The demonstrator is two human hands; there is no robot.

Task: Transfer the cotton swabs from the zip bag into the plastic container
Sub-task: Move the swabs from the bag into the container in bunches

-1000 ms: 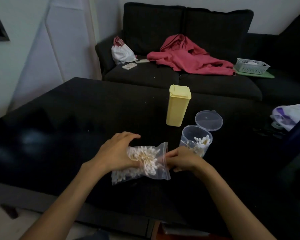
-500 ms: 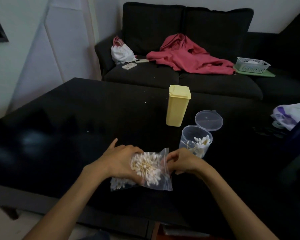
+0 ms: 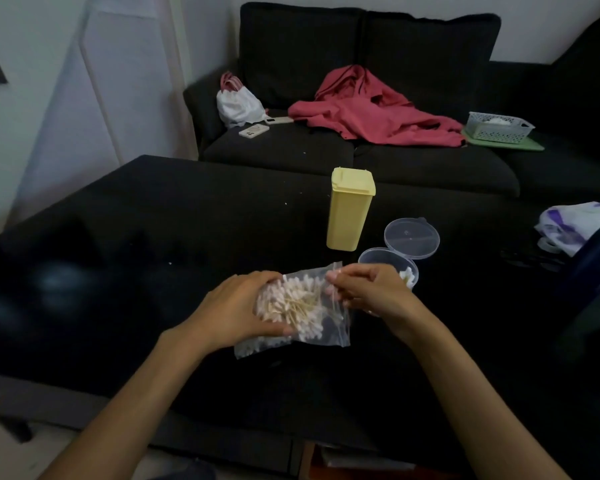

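hands (image 3: 305, 303) gripping zip bag (image 3: 329, 327), no legible writing

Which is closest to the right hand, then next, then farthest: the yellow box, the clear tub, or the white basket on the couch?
From the right hand:
1. Clear tub, just behind the hand on the table.
2. Yellow box, farther back, standing upright.
3. White basket, far off on the couch, to the right.

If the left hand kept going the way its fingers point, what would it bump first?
Probably the right hand, which pinches the zip bag of cotton swabs that the left hand grips, though depth is unclear.
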